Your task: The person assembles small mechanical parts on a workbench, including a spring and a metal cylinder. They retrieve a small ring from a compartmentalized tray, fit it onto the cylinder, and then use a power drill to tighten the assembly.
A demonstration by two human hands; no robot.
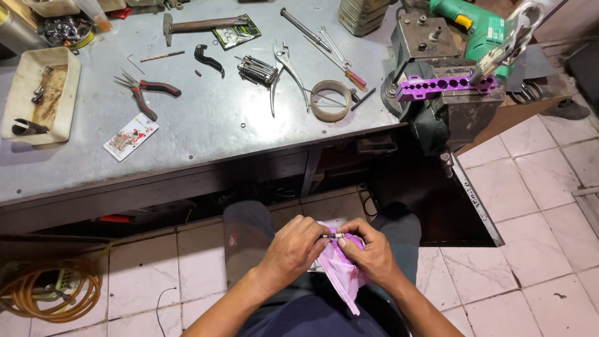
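Matt pink cloth (342, 269), small shiny metal bit (332, 236), dull steel benchtop (206, 118)

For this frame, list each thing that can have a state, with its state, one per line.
left hand: shut on small metal bit
right hand: pinching the small metal bit and pink cloth
bench vise: clamped on purple bit holder
red-handled pliers: lying open on workbench
locking pliers: lying, handles spread
tape roll: lying flat
orange hose: coiled on floor
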